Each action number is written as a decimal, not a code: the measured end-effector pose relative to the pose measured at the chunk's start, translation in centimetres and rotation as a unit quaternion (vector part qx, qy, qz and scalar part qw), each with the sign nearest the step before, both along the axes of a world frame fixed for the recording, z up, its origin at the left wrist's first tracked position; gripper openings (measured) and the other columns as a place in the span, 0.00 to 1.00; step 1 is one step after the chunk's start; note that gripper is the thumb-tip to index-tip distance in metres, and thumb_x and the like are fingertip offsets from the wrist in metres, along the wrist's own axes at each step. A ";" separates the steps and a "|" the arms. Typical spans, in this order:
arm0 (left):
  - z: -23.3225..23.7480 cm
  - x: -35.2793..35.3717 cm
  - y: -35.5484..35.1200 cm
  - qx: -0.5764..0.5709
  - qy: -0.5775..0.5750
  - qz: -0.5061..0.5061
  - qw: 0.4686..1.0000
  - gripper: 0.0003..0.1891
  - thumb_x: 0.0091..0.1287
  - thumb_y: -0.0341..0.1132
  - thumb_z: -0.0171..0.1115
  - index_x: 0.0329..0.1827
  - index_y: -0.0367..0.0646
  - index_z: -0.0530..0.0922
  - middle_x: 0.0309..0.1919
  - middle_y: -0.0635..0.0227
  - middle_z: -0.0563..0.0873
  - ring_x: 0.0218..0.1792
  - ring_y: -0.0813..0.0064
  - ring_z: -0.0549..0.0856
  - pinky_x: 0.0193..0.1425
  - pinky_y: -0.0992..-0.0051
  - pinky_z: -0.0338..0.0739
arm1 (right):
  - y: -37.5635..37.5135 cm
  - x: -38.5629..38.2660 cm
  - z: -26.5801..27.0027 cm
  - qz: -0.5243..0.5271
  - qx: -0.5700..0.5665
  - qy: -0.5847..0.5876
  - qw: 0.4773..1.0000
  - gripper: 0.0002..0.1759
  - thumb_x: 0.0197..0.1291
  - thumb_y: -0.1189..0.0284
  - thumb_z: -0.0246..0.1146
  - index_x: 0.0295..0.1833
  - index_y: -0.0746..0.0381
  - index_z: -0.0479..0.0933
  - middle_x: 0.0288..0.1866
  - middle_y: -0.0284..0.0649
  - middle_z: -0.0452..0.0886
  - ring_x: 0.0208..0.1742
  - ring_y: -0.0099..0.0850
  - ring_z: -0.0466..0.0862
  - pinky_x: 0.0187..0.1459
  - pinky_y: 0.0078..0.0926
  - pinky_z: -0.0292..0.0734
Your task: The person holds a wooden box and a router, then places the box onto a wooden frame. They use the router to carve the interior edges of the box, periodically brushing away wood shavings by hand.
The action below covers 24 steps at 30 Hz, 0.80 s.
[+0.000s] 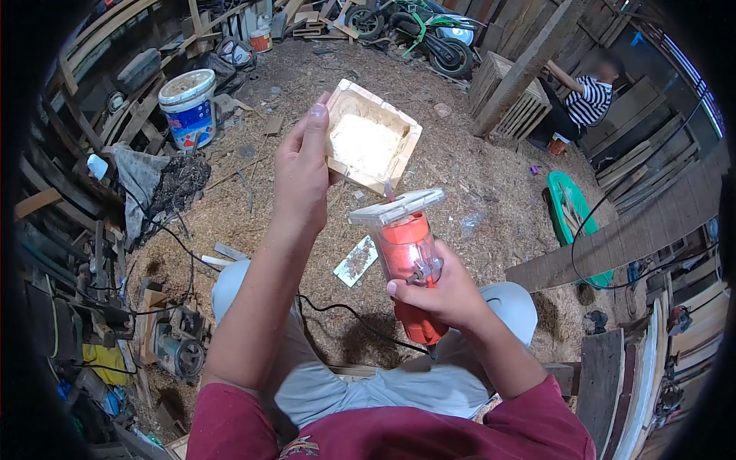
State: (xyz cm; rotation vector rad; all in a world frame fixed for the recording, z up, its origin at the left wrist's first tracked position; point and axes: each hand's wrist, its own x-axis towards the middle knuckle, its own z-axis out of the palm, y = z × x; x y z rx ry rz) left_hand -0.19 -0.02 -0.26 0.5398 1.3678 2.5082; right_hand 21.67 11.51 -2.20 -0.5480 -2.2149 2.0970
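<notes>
My left hand grips a square, hollowed wooden box by its left side, its pale inside facing me. In my right hand is a red trim router, fingers wrapped round its body. The router's flat base points up and away from me, and its bit reaches the lower edge of the box. A black cord runs from the router's bottom end across my lap.
Sawdust covers the ground. A white-and-blue bucket stands at left, a green basin at right. A person in a striped shirt sits at far right behind a wooden post. A motorbike is at the back.
</notes>
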 end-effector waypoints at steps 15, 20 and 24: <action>0.8 0.5 0.4 0.004 -0.018 0.022 1.000 0.30 0.85 0.51 0.59 0.78 0.37 0.77 0.58 0.64 0.91 0.46 0.86 0.90 0.37 0.85 0.83 | 0.2 -0.1 0.0 0.005 0.011 -0.013 1.000 0.38 0.58 0.67 0.85 0.67 0.65 0.72 0.52 0.36 0.85 0.51 0.24 0.85 0.56 0.29 0.82; 0.2 -0.2 -0.3 -0.033 0.006 0.003 0.999 0.30 0.87 0.50 0.55 0.79 0.35 0.74 0.64 0.61 0.88 0.56 0.77 0.90 0.52 0.77 0.88 | -0.1 -0.2 0.2 0.000 0.009 -0.019 1.000 0.38 0.57 0.61 0.86 0.63 0.68 0.72 0.52 0.39 0.86 0.51 0.24 0.86 0.54 0.28 0.83; 0.1 -0.2 -0.4 -0.033 0.005 -0.001 0.999 0.30 0.87 0.49 0.54 0.80 0.34 0.73 0.65 0.61 0.87 0.58 0.76 0.91 0.55 0.76 0.89 | 0.0 -0.2 -0.2 0.003 0.015 -0.008 1.000 0.38 0.57 0.62 0.85 0.63 0.68 0.72 0.52 0.40 0.86 0.51 0.24 0.86 0.54 0.29 0.84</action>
